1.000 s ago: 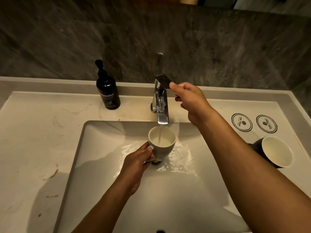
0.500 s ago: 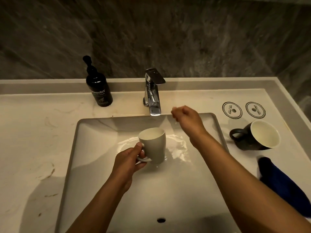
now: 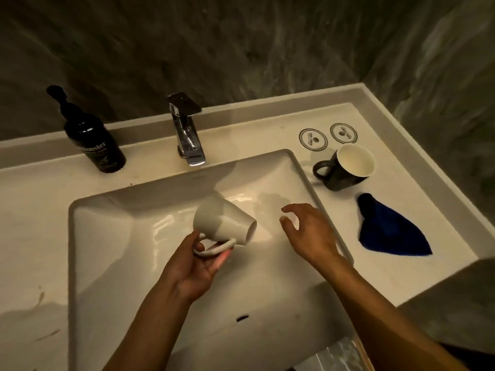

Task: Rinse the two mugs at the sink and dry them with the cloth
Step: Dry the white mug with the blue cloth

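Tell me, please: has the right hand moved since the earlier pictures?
Yes. The right hand has left the tap lever and come down toward the person; it now hovers open over the sink, beside the white mug.

Mug (image 3: pixel 223 222) over sink: plain pale grey-white, no pattern. 2nd mug (image 3: pixel 345 168): black outside, cream-white inside. Cloth (image 3: pixel 389 232): deep blue, plain. Sink (image 3: pixel 107 263): glossy white. Counter (image 3: pixel 32 223): off-white w/ faint brown streaks. 2 round stickers (image 3: pixel 313 140): white w/ black ring border, dark centre mark. Bottle (image 3: pixel 100 149): black, pale lettering on label. Tap (image 3: pixel 187 137): shiny chrome. Wall (image 3: pixel 241 49): dark grey-green, mottled stone look.
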